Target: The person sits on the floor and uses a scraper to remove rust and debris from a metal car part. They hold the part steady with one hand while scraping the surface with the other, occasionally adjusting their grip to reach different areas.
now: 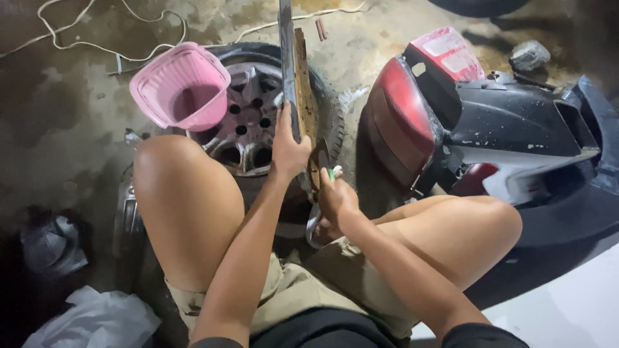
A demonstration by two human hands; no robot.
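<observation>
Fingers of my left hand [288,149] clamp the upright rusty metal strip [294,77] over the wheel [253,116], my right hand [336,198] grips a green-handled tool [331,173] at its base — rust remains, work seems unfinished.

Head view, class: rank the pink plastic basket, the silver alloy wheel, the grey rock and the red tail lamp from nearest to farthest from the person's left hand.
From the left hand:
1. Silver alloy wheel, just left of and behind it.
2. Pink plastic basket and red tail lamp, on opposite sides: too close to call.
3. Grey rock, far upper right.
</observation>
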